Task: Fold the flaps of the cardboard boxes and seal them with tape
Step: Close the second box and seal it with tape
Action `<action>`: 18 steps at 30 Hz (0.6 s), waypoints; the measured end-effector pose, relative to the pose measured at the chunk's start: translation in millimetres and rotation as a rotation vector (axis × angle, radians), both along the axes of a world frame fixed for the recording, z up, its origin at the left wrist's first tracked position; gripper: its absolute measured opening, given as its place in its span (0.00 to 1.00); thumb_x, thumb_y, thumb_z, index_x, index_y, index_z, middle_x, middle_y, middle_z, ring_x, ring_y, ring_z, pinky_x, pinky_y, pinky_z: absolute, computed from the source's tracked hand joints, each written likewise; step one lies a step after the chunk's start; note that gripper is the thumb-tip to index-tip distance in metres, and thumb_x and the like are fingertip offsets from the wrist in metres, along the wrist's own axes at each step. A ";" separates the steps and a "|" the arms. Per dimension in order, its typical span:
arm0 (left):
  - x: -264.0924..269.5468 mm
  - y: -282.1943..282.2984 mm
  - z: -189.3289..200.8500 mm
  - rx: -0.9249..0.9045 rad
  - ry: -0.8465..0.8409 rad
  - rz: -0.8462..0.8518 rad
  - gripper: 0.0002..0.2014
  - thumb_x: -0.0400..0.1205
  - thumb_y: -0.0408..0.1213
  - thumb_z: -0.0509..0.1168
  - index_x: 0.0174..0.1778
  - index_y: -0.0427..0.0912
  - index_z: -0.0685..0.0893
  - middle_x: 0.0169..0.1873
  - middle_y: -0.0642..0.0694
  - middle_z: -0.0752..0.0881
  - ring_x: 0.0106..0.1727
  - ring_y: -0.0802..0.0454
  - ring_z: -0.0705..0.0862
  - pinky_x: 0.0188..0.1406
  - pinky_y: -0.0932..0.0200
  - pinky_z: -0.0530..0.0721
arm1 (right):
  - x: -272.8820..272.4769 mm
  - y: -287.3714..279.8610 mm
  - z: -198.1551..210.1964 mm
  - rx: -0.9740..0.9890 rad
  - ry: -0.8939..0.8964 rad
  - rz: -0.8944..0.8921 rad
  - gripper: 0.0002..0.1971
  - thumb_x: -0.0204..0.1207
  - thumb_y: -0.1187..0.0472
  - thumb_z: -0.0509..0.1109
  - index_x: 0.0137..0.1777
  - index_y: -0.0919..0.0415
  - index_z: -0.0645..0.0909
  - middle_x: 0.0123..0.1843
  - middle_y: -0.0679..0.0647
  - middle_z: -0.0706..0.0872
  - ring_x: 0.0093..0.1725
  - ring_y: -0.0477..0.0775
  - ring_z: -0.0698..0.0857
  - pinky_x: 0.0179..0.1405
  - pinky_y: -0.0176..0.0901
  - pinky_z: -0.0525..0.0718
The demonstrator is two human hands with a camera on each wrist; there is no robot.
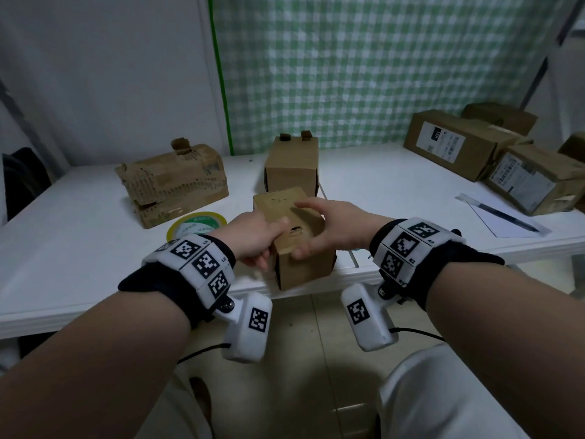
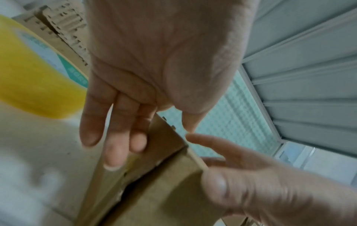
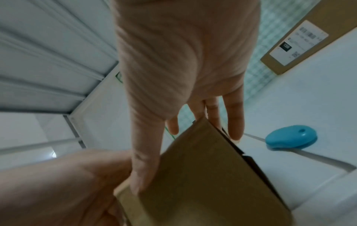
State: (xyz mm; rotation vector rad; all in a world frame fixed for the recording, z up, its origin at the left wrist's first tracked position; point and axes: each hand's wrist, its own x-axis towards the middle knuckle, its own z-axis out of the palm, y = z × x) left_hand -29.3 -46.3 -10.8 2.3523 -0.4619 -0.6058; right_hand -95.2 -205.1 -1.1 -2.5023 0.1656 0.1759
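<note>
At the left of the head view a battered, torn brown corrugated cardboard box (image 1: 172, 182) sits on the white counter (image 1: 79, 248), and just right of it, lower down, lies a yellow roll of packing tape (image 1: 194, 226) with a pale green label, close behind the left wrist.

In the middle of the frame, at the counter's near edge, stands the small plain brown cardboard box (image 1: 294, 239) being worked on. Its long axis runs away from the person, slanting toward the upper left. The left hand (image 1: 256, 239) holds its near left corner, thumb over the top and fingers (image 2: 114, 146) lying nearly straight down the left side, where the left wrist view shows a dark open seam between panels. The right hand (image 1: 332, 229) clasps from the other side, thumb pressed on the near face, the other fingers (image 3: 234, 120) reaching along the right side. The top looks folded down, with a small ragged hole near the front edge; I see no tape on it. Both hands are equally near, so the roll is, I'd judge, the left hand's to fetch.

Behind it stands another upright brown box (image 1: 292, 163). At the right rest labelled brown parcels (image 1: 459, 147), with a dark pen (image 1: 506, 215) on white paper.
</note>
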 end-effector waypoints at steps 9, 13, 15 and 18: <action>50.4 50.7 -21.3 0.038 -0.369 0.259 0.26 0.81 0.40 0.64 0.76 0.41 0.70 0.68 0.35 0.78 0.67 0.37 0.76 0.65 0.48 0.75 | 9.3 -5.5 -8.9 -0.241 -0.064 -0.050 0.46 0.62 0.58 0.80 0.79 0.44 0.63 0.71 0.56 0.71 0.71 0.59 0.70 0.69 0.55 0.75; 59.1 66.1 -38.9 0.278 -0.341 0.181 0.33 0.75 0.46 0.70 0.76 0.47 0.69 0.73 0.36 0.72 0.70 0.36 0.73 0.65 0.46 0.77 | 12.4 -8.1 -10.3 -0.241 -0.116 -0.158 0.38 0.68 0.65 0.70 0.78 0.43 0.65 0.69 0.56 0.71 0.71 0.59 0.69 0.67 0.56 0.77; 59.2 63.3 -42.2 0.296 -0.384 0.108 0.35 0.75 0.43 0.70 0.78 0.47 0.66 0.70 0.40 0.77 0.68 0.40 0.76 0.62 0.49 0.78 | 12.8 -8.9 -11.1 -0.232 -0.120 -0.170 0.37 0.69 0.67 0.68 0.78 0.43 0.65 0.68 0.57 0.71 0.72 0.59 0.67 0.67 0.55 0.75; 59.9 55.7 -42.8 0.344 -0.439 0.042 0.35 0.79 0.35 0.65 0.82 0.50 0.60 0.67 0.42 0.79 0.64 0.41 0.79 0.53 0.52 0.78 | 12.6 -7.6 -11.7 -0.224 -0.140 -0.153 0.36 0.70 0.70 0.64 0.77 0.43 0.66 0.70 0.56 0.70 0.73 0.58 0.64 0.68 0.53 0.74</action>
